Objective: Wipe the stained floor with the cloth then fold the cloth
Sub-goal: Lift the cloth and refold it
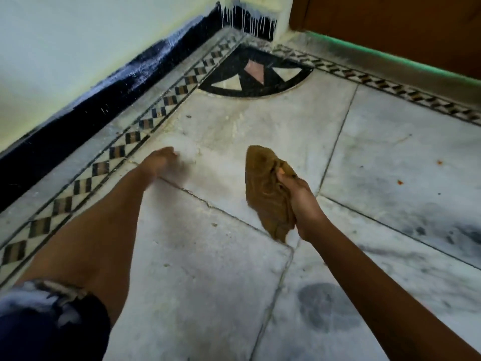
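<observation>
A bunched brown cloth (265, 188) hangs just above the white marble floor (221, 269), and my right hand (302, 201) is shut on its right side. My left hand (161, 160) is stretched out to the left of the cloth, low over the floor, fingers curled with nothing in them. Faint yellowish stains (234, 126) mark the tile beyond both hands, and small orange specks (440, 162) lie on the tile to the right.
A wall with a dark skirting (78, 113) runs along the left. A chequered border strip (117, 152) and a black semicircular inlay (255, 76) sit near the corner. A wooden door (390, 22) stands at the back right. Dark smudges (325, 306) mark the near tiles.
</observation>
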`<action>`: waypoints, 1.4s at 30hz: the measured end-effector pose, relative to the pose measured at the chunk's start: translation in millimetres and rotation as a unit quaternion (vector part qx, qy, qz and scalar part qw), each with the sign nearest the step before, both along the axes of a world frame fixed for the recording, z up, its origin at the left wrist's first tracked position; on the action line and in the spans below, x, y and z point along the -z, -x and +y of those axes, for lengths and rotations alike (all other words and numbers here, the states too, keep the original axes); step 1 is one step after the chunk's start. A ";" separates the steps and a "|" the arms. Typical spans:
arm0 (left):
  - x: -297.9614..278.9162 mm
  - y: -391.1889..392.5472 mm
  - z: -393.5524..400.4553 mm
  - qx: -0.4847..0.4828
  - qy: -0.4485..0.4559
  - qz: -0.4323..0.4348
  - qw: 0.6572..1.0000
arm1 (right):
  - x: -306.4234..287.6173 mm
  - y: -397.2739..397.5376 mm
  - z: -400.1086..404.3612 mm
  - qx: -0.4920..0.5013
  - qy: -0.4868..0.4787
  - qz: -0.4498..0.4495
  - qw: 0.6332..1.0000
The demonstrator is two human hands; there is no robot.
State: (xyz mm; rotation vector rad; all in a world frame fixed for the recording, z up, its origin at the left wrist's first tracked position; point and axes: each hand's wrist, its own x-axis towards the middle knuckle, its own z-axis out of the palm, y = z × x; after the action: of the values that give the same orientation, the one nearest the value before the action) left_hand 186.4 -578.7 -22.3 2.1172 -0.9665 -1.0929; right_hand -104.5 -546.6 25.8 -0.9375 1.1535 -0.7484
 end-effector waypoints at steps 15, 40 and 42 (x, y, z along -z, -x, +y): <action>-148.6 249.5 105.4 0.184 0.120 0.250 0.943 | -100.7 107.4 99.7 0.212 -0.064 -0.060 0.973; -245.8 392.3 169.5 0.186 0.060 0.213 0.957 | -116.7 282.6 196.7 0.375 -0.093 -0.022 0.922; -252.5 402.8 172.1 0.200 0.062 0.180 0.961 | -114.1 279.3 191.7 0.360 -0.092 -0.005 0.928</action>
State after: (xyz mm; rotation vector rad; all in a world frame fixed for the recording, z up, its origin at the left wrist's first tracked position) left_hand -216.4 -406.5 230.2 1.5800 -1.2715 -1.5068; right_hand -383.8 -354.9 139.9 -0.3272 1.5476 -1.2002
